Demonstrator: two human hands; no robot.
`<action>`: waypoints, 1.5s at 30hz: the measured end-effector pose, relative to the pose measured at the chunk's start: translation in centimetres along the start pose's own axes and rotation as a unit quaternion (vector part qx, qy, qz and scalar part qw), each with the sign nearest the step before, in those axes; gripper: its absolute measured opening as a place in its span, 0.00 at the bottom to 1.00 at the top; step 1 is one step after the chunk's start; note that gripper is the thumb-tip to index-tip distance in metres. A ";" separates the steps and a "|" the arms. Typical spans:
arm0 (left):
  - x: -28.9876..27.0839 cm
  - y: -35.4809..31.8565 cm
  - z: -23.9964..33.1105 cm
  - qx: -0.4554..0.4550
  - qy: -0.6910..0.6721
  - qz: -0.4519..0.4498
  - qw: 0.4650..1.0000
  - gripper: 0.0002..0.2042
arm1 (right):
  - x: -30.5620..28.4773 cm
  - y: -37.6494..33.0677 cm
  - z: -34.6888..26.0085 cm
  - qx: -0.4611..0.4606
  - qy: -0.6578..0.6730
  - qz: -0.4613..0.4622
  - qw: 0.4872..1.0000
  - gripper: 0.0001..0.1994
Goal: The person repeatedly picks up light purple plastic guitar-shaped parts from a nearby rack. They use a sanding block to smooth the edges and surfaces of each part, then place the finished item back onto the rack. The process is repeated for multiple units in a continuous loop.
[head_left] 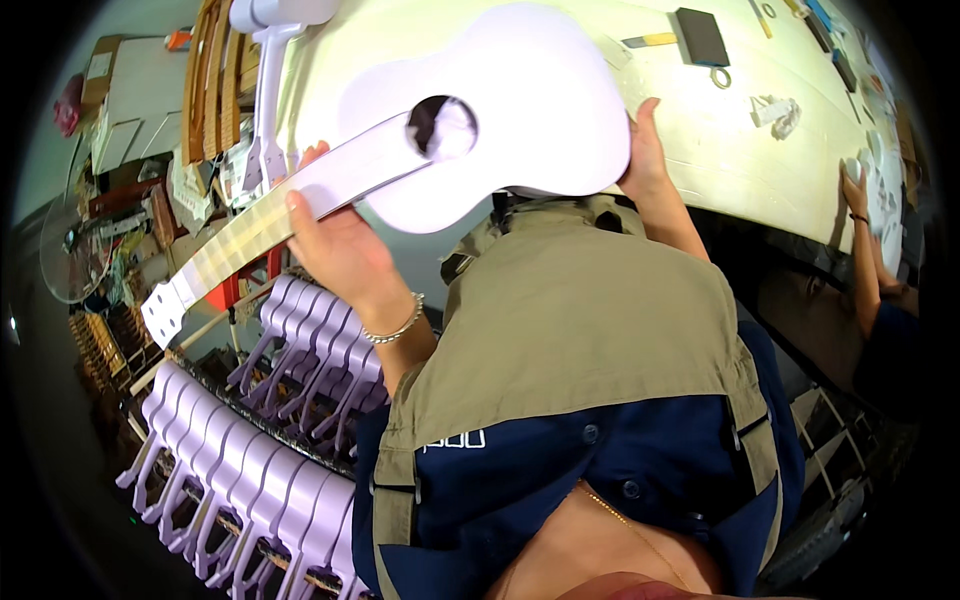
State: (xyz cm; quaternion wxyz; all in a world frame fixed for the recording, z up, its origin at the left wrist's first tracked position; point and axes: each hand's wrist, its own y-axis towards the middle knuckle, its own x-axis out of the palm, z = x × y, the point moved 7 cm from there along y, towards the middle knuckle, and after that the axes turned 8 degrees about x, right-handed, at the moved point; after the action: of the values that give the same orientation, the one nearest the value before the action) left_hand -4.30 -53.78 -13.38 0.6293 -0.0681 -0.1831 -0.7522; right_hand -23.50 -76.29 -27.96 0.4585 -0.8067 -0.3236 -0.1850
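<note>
The ukulele, pale lilac, sits across the upper middle of the frame, body to the right, neck running down-left to a white headstock; the left hand is wrapped shut around the neck near the body, thumb on the taped fretboard; the right hand is pressed against the lower bout, fingers hidden behind it, so how tightly it closes I cannot tell; the body looks fully coated, while the tape on the fretboard is not yet off and no strings show, so finishing seems partly done; a rack of lilac necks fills the lower left; a pale workbench lies upper right, where another person's hand rests at the far right.
</note>
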 end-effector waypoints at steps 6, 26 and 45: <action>2.7 -1.6 1.5 0.032 0.027 -0.012 0.999 0.20 | -2.0 0.2 0.0 -0.019 0.023 0.024 0.999 0.45; 5.0 -3.6 4.6 0.025 0.028 -0.238 0.971 0.48 | -7.2 2.3 0.6 -0.162 -0.340 -0.084 0.922 0.33; -8.1 -3.0 -3.5 -0.094 -0.072 0.161 0.980 0.29 | 1.9 -2.2 -1.4 -0.211 -0.488 -0.022 0.847 0.39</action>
State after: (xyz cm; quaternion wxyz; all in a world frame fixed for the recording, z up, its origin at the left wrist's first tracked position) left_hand -5.16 -47.16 -19.90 0.7179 -0.2094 -0.1429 -0.6483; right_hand -23.59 -76.02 -24.75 0.0565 -0.8628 -0.4767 0.1584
